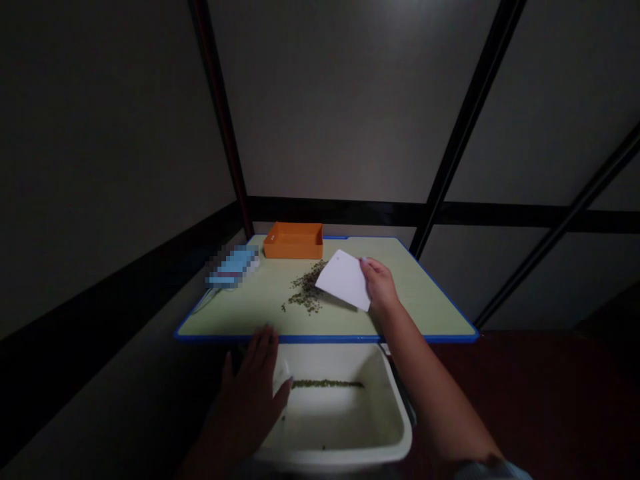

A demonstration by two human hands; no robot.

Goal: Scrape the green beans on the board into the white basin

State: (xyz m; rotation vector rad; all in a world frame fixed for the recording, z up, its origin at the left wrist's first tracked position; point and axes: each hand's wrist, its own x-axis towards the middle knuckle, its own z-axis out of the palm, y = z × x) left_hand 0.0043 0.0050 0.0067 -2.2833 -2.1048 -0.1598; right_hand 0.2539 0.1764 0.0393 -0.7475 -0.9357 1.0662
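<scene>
My right hand [381, 283] pinches the right edge of a white card [345, 279], a stiff sheet with a small hole near its top corner. The card is tilted over the table, its left edge against a scattered pile of small dark-green dried bits [306, 288]. My left hand [254, 390] is at the left side of a white plastic tub [405, 437], fingers stretched out and thumb apart. Whether it rests on the tub's rim I cannot tell. Inside the tub, a line of similar bits [327, 383] lies along the far side of the floor.
A pale-green table [420, 293] with a blue edge stands just beyond the tub. At its back left is an orange tray [294, 250]. A blurred light-blue object [234, 265] with a white cable lies at the left edge. Dark-framed wall panels surround the table.
</scene>
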